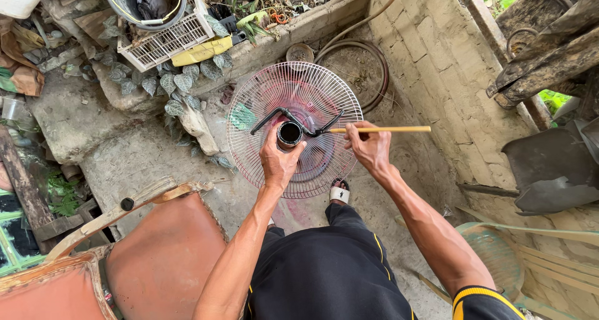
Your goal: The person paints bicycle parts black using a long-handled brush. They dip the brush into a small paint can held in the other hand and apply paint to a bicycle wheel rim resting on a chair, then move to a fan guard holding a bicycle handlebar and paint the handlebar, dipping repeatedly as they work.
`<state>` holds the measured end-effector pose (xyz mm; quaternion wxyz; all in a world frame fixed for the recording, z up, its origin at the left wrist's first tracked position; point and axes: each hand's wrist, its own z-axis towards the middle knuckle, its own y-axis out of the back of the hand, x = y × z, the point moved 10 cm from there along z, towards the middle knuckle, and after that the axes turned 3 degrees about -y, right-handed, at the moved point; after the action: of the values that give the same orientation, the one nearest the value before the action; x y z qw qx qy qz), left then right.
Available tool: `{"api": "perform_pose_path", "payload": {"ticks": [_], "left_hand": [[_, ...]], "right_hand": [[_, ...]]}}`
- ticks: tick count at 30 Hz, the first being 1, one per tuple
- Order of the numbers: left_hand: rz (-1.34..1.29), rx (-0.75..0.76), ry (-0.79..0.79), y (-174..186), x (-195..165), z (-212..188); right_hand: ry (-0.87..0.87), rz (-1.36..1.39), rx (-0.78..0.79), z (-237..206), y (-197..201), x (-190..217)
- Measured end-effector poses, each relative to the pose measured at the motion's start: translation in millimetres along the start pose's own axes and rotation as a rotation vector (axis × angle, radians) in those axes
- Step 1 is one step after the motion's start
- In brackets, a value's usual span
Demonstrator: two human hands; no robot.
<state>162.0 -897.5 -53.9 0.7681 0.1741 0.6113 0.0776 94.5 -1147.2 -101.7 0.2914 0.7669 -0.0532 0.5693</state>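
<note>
Fan grille (312, 101), round pink wire mesh, sits on rough concrete below me. My left hand (279, 161) grips a small black can (289, 133); right hand (369, 146) pinches a thin wooden stick (393, 129).

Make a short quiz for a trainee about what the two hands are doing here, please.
1. True or false: the left hand holds a small can.
2. What does the right hand hold? A) a thin stick B) a hammer C) a cup
3. What round wire thing lies under both hands?

Key:
1. True; its open, dark top faces up.
2. A; the fingers pinch it level.
3. A fan grille, lying on the ground.
</note>
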Motion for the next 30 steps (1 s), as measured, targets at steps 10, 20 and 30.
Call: {"api": "perform_pose_path", "payload": {"ticks": [10,20,30], "left_hand": [[0.019,-0.018,-0.028,4.5,-2.4,-0.6],[0.021,-0.032,-0.021,6.8,-0.1,-2.6],[0.008,-0.015,0.012,5.4,0.4,-2.3]], "right_hand": [[-0.029,-0.2,0.058,47.9,6.4,23.0],[-0.006,-0.157,0.089,54.9,1.6,30.2],[-0.095,-0.208,0.01,64.4,28.2,23.7]]}}
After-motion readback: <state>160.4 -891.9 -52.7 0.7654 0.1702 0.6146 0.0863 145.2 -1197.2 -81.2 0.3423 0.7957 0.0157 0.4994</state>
